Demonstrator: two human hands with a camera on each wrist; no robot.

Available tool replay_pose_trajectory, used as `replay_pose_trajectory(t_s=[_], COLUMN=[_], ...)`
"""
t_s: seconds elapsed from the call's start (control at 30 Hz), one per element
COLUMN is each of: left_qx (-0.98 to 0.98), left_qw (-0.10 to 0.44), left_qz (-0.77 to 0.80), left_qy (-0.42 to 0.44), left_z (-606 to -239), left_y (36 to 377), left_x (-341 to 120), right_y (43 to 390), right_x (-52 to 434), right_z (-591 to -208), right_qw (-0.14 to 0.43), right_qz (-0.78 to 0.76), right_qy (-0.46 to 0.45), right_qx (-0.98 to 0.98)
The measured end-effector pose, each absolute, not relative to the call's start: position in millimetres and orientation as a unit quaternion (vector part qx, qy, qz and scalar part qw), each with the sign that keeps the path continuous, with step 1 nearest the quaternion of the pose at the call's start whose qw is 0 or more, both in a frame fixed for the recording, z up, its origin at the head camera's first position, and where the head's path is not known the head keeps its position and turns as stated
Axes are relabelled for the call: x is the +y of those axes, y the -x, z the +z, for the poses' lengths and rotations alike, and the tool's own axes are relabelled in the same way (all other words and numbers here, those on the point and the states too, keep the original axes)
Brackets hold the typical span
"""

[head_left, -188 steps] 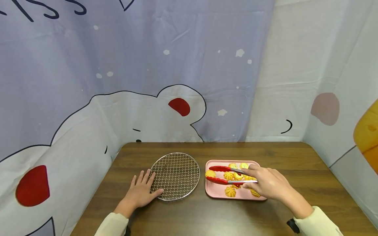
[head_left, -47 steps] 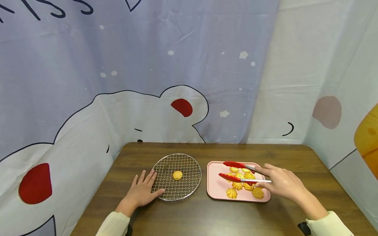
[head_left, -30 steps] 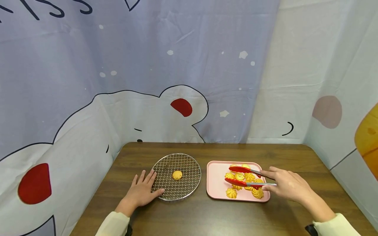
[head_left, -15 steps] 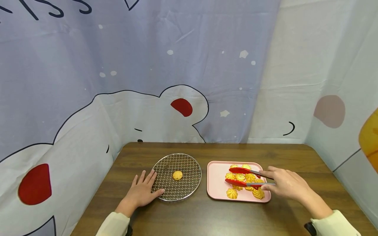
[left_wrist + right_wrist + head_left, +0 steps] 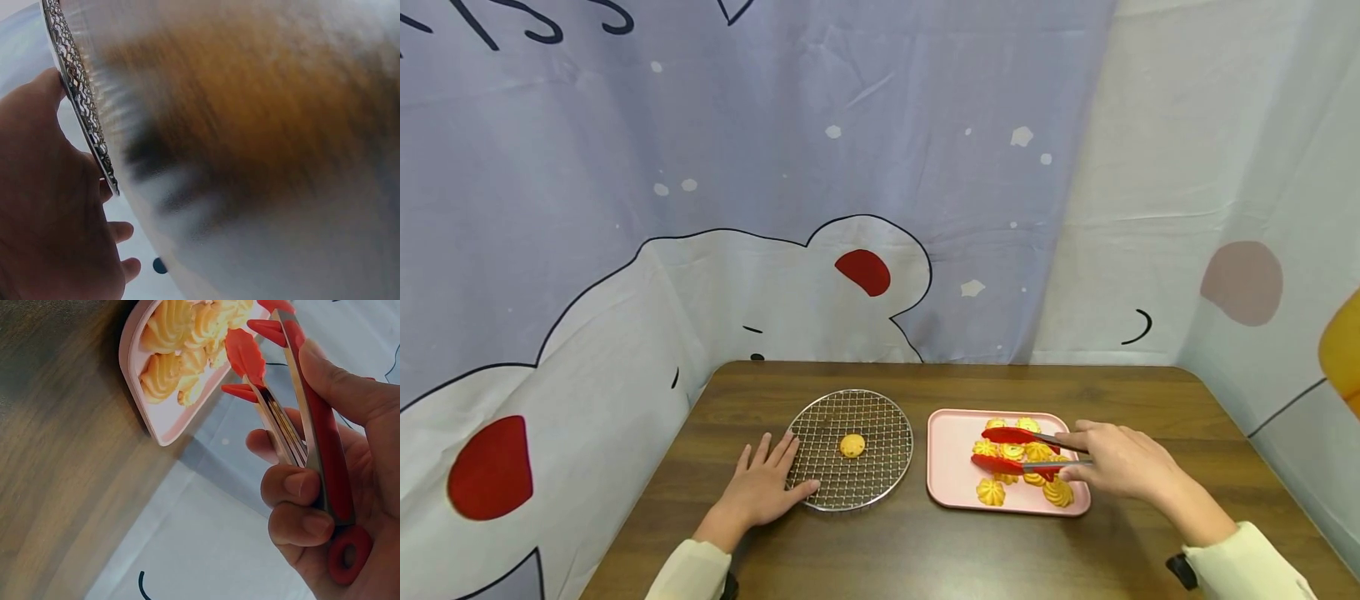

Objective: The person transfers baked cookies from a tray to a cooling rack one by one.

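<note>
My left hand lies spread at the left rim of a round wire cooling rack, its fingertips and thumb touching the edge. A single round golden cookie sits near the middle of the mesh. In my right hand are red-tipped metal tongs, gripped between thumb and curled fingers. The tongs' two red tips stand apart above the pink tray, over several piped swirl cookies. Whether the tips touch any cookie I cannot tell.
Rack and tray stand side by side on a brown wooden table, a narrow gap between them. A printed cloth hangs behind the table and along its sides. Bare pink surface shows in the tray's left part.
Earlier the tongs held a cookie at the tray's left side; a cookie now lies on the rack. The tongs are back over the tray, barely moving lately. My left hand stays put.
</note>
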State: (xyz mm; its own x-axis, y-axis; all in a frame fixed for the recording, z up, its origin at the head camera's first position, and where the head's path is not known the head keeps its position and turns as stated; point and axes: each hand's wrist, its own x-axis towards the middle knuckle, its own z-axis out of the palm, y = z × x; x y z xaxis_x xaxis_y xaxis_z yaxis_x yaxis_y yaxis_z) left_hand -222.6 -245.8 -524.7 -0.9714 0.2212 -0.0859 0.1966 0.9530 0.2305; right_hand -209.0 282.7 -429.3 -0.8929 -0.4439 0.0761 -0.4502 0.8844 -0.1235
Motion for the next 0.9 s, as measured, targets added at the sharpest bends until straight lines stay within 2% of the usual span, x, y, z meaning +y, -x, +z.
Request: replay_pose_trajectory(t_s=[0.9], left_qx=[0.988], left_qw=[0.062], left_qz=[0.106], left_qy=[-0.099], left_z=[-526.1], left_y=[224.0], left_x=[-245.4], right_y=[203.1], right_x=[282.9], right_z=[-429.9], right_qw=[0.071], right_qz=[0.056], right_qy=[-0.244], right_qx=[-0.965])
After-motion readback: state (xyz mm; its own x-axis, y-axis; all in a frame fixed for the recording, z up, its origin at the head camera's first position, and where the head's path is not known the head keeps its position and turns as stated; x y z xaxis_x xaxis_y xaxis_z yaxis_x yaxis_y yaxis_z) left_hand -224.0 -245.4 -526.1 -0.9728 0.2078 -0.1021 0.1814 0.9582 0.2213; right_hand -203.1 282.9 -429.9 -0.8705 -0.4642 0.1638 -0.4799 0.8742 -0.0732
